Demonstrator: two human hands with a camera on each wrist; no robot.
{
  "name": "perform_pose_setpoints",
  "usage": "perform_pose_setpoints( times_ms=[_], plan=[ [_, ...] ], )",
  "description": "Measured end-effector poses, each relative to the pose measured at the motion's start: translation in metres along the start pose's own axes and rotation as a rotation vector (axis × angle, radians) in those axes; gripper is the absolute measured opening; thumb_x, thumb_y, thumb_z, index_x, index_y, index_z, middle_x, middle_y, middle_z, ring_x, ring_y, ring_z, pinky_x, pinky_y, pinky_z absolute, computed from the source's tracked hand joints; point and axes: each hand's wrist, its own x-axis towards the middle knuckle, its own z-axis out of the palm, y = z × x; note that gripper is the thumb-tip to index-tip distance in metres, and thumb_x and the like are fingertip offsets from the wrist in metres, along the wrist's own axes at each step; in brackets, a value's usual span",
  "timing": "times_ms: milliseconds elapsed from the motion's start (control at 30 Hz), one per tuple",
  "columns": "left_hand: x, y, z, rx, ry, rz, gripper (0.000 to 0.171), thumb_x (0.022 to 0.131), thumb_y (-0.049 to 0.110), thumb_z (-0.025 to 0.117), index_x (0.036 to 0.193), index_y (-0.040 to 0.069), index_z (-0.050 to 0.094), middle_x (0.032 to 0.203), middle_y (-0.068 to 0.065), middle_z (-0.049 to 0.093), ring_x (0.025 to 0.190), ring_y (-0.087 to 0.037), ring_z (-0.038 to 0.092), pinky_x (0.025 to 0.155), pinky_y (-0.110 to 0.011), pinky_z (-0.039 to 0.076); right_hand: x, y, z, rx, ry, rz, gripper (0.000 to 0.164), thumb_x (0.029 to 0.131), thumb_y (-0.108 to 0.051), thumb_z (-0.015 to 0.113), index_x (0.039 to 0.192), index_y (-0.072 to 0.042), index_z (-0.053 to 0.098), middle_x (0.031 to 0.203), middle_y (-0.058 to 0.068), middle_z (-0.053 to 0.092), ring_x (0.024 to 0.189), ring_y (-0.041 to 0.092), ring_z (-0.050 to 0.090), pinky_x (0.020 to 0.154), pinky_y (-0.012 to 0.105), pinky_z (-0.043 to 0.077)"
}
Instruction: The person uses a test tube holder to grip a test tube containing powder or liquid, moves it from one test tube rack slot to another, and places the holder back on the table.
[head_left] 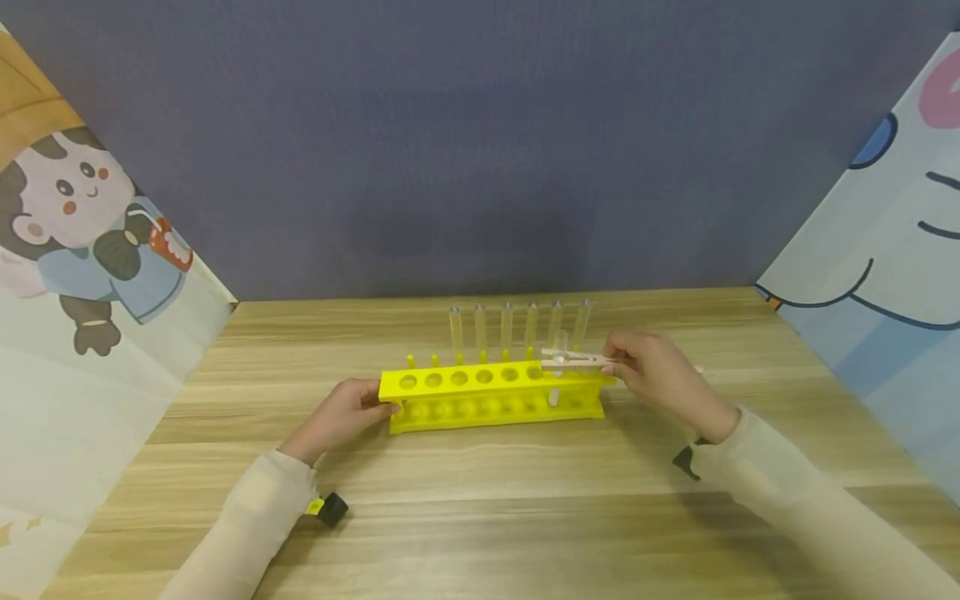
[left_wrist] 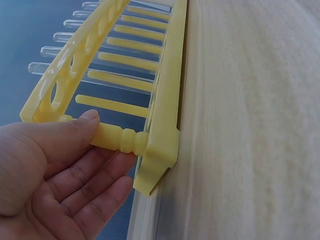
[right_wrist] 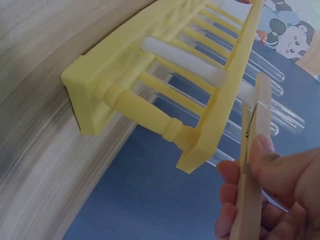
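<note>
A yellow test tube rack (head_left: 471, 391) stands on the table with a row of round holes along its top. My left hand (head_left: 341, 417) grips the rack's left end, thumb and fingers about the end post (left_wrist: 112, 136) in the left wrist view. With my right hand (head_left: 663, 375) I hold a wooden test tube clamp (right_wrist: 248, 192), its jaws around the upper part of a test tube (right_wrist: 187, 61) with white contents. That tube passes through a hole near the rack's right end, its lower end close over the base.
Several clear test tubes (head_left: 482, 327) stand upside down on pegs along the rack's back. The wood-grain table (head_left: 480, 508) meets a dark blue partition (head_left: 480, 167) behind, with cartoon-printed panels (head_left: 90, 242) at the sides. A black device (head_left: 332, 509) hangs at my left wrist.
</note>
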Motion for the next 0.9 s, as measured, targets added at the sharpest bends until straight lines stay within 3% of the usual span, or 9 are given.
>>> perform_pose_setpoints(
  times_ms=[633, 900],
  plan=[
    [0.0005, -0.0017, 0.0002, 0.001, 0.004, 0.013, 0.024, 0.089, 0.010, 0.065, 0.113, 0.006, 0.066, 0.115, -0.010, 0.066, 0.109, -0.026, 0.060, 0.096, -0.044, 0.048, -0.0006, 0.0016, 0.0042, -0.006, -0.033, 0.028, 0.018, 0.079, -0.003, 0.073, 0.077, -0.009, 0.056, 0.061, -0.004, 0.039, 0.055, 0.010, 0.033, 0.051, 0.024, 0.030],
    [-0.0001, -0.0016, -0.0002, -0.016, 0.000, 0.001, 0.025, 0.089, 0.011, 0.065, 0.113, 0.005, 0.066, 0.116, -0.010, 0.066, 0.110, -0.026, 0.059, 0.095, -0.043, 0.048, -0.0017, 0.0008, 0.0037, -0.004, -0.032, 0.033, 0.017, 0.079, -0.004, 0.073, 0.078, -0.009, 0.057, 0.063, -0.003, 0.043, 0.057, 0.011, 0.035, 0.052, 0.024, 0.031]
  ],
)
